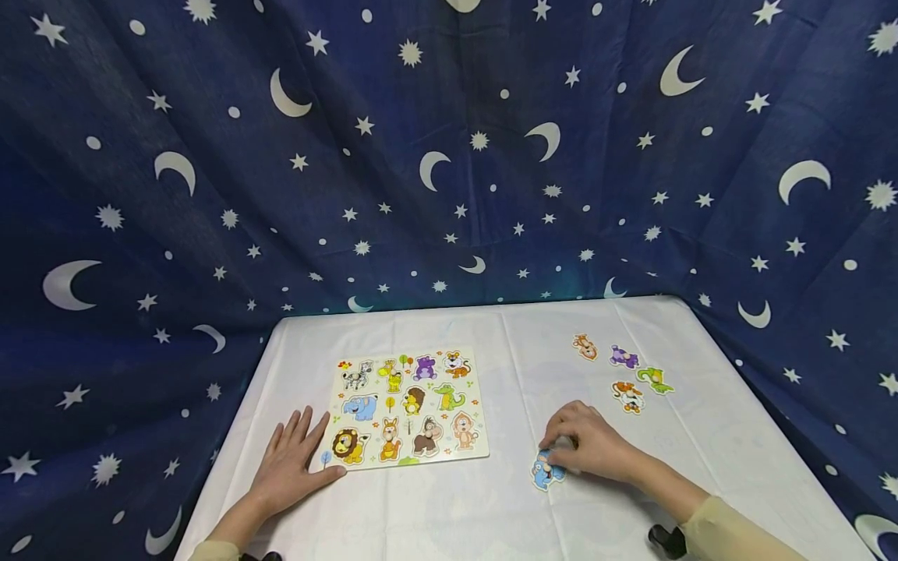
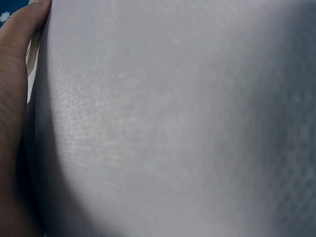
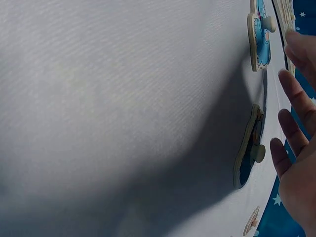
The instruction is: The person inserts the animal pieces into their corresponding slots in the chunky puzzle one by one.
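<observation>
head view: the left hand (image 1: 291,463) lies flat, gripping nothing, at eight o'clock from the board (image 1: 449,453). at the board's four o'clock lies the blue piece (image 1: 542,475), with the right hand (image 1: 589,440) at its two o'clock; right wrist view shows that hand's fingers clear of the knob (image 3: 269,24), holding nothing. four more pieces (image 1: 627,396) lie at the hand's one o'clock.

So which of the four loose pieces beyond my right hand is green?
The crocodile piece, rightmost in the head view. The others are the purple piece, orange tiger piece and orange-brown piece.
</observation>
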Available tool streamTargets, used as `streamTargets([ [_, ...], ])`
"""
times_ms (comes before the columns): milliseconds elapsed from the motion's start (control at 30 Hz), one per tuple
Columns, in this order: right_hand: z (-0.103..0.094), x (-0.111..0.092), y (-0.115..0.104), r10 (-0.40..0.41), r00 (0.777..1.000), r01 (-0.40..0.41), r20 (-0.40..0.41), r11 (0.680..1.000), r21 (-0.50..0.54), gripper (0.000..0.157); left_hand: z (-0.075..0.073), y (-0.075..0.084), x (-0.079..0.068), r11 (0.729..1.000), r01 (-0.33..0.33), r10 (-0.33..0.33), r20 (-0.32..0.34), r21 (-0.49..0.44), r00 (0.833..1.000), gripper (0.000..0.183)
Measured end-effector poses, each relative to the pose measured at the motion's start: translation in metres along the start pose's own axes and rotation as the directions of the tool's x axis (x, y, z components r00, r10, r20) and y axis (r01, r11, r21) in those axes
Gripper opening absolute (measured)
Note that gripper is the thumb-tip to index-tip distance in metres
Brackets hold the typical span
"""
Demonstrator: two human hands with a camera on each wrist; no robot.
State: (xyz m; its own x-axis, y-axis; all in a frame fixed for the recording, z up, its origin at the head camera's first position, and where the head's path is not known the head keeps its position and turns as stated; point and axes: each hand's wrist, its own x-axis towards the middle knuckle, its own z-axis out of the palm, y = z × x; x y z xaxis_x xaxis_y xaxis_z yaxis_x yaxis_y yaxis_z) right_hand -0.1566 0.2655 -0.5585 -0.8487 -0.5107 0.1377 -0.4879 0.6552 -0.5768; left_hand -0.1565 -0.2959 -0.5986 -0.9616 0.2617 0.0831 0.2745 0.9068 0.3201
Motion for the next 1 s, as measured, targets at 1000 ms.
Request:
streamTargets([
  [1000,0.010,-0.007,0.004,-0.094,0.995,0.094,-0.013,0.995,-0.027,0.017,0.000,0.000,0.001,0.999,0.032,-0.032,0.038,-0.009,0.999,0.108],
])
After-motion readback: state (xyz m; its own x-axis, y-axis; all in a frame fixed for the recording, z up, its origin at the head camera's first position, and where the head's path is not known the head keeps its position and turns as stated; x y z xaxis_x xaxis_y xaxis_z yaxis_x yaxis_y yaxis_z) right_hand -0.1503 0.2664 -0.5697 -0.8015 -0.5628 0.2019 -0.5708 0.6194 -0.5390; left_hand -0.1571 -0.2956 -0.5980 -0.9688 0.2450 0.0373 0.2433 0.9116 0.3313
